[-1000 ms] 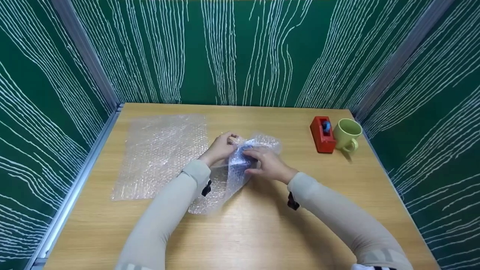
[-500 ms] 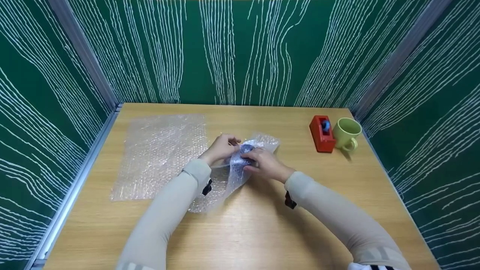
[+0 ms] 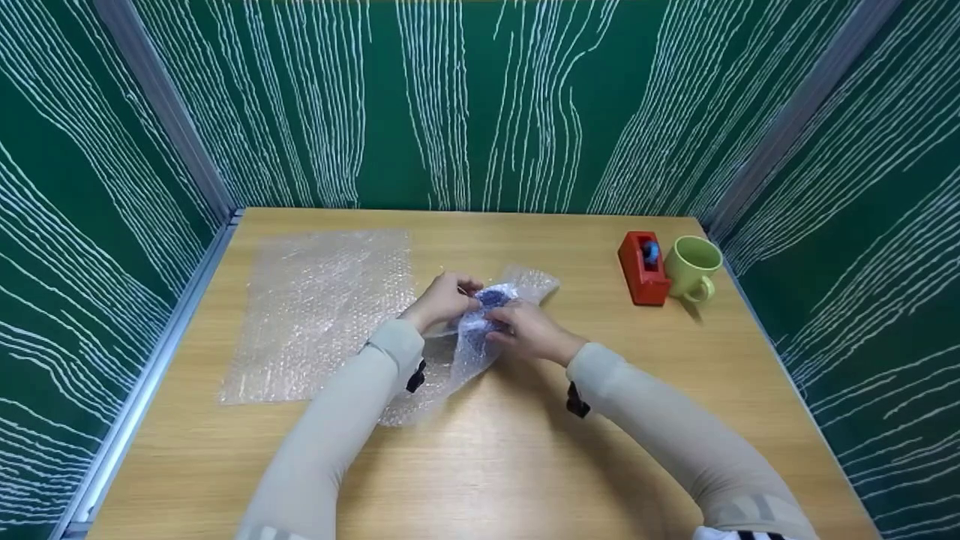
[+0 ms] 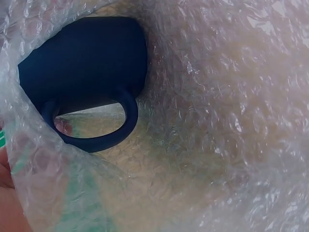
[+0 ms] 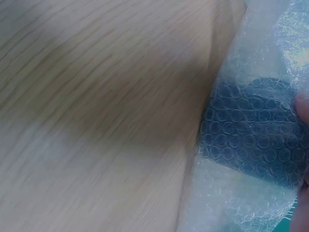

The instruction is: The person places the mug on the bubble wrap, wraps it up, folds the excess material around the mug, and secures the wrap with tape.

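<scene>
A dark blue mug lies on its side, partly wrapped in a sheet of bubble wrap. In the left wrist view its body and handle show through the open side of the fold. Seen from the right wrist, the mug is behind a layer of bubbles. My left hand pinches the wrap at the mug's far left, fingers bent. On the other side my right hand grips the wrapped mug, its fingers over the wrap and its thumb nearer me. The palm sides of both hands are hidden in the head view.
A second flat sheet of bubble wrap lies on the left of the wooden table. At the back right stand a red tape dispenser with blue tape and a light green mug. Green panels enclose the back and sides.
My left hand has shifted slightly toward me and its fingers have moved down along the wrap. The right hand has moved slightly nearer, showing more of the blue mug between the hands.
</scene>
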Demonstrator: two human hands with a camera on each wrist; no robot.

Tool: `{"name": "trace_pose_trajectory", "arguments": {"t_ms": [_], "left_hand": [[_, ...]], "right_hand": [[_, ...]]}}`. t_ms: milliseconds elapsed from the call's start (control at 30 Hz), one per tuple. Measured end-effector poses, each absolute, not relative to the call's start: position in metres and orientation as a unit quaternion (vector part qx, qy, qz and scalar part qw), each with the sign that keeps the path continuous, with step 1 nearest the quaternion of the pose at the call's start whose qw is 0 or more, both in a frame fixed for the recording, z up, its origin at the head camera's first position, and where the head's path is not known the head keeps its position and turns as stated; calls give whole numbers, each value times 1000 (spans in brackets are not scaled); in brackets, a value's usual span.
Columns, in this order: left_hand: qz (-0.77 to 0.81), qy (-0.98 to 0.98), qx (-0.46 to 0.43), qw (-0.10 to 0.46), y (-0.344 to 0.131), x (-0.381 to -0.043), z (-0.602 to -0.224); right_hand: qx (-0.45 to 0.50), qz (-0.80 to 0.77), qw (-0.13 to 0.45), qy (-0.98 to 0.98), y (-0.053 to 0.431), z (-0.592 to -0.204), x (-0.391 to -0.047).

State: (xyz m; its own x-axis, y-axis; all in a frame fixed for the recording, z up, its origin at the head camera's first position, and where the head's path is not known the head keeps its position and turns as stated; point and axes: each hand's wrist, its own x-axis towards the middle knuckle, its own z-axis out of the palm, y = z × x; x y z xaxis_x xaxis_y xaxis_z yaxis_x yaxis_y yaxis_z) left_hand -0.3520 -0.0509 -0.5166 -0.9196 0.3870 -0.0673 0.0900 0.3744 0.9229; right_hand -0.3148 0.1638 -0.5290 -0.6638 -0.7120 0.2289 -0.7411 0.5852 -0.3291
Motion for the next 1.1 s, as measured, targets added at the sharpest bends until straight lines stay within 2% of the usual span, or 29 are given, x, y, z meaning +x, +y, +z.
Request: {"name": "trace_pose_trajectory", "arguments": {"t_ms": [400, 667, 867, 1100], "left_hand": [[498, 837, 179, 136, -52, -353, -522], [495, 839, 180, 138, -52, -355, -522], [488, 843, 180, 136, -52, -354, -520], [487, 844, 177, 141, -53, -352, -517]], "right_hand": [[405, 258, 33, -876, 172, -531, -312], [390, 311, 118, -859, 180, -531, -311], [324, 325, 159, -874, 187, -531, -308], [189, 352, 117, -909, 192, -537, -305]]}}
